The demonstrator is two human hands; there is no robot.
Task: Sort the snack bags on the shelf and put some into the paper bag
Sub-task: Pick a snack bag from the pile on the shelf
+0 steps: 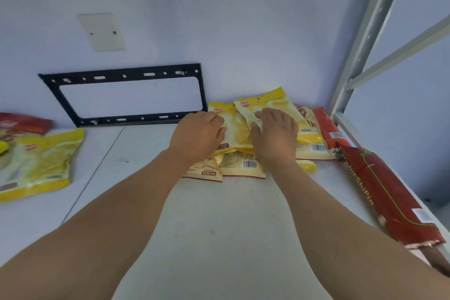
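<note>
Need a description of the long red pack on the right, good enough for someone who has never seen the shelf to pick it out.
Start at the grey metal shelf upright on the right and follow the white shelf surface along its right edge towards the camera. There lies the long dark red snack bag, running diagonally, apart from the pile of yellow snack bags under both hands. It alone has a thin green line down its length.

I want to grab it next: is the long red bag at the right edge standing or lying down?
Lying down: the long red bag rests flat along the shelf edge.
</note>
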